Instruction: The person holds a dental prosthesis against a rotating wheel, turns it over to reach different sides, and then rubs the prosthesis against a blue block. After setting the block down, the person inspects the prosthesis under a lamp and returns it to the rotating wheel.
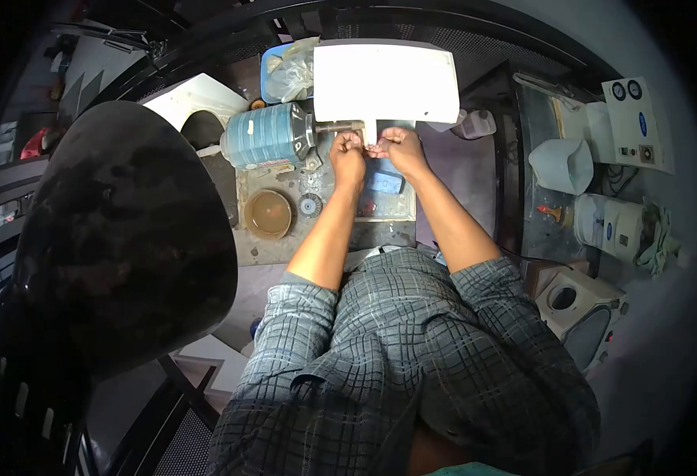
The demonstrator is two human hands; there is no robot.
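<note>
Both hands meet at the shaft end of a blue bench motor (265, 136), just under a white panel-like hood (386, 83). My left hand (348, 159) has its fingers curled in near the tip of the metal shaft (337, 127). Close beside it, my right hand (401, 151) is bent inward with thumb and fingers pinched together. A small pinkish item shows between the fingertips; I cannot tell what it is. Below the hands lies a shallow tray (398, 217) with a blue packet (385, 182) in it.
Left of the tray stand a bowl of brownish liquid (268, 214) and a round dark brush wheel (310, 206). A blue basin (269, 73) with plastic bags sits behind the motor. White machines with gauges (634, 123) line the right side. A large black rounded object (126, 246) fills the left.
</note>
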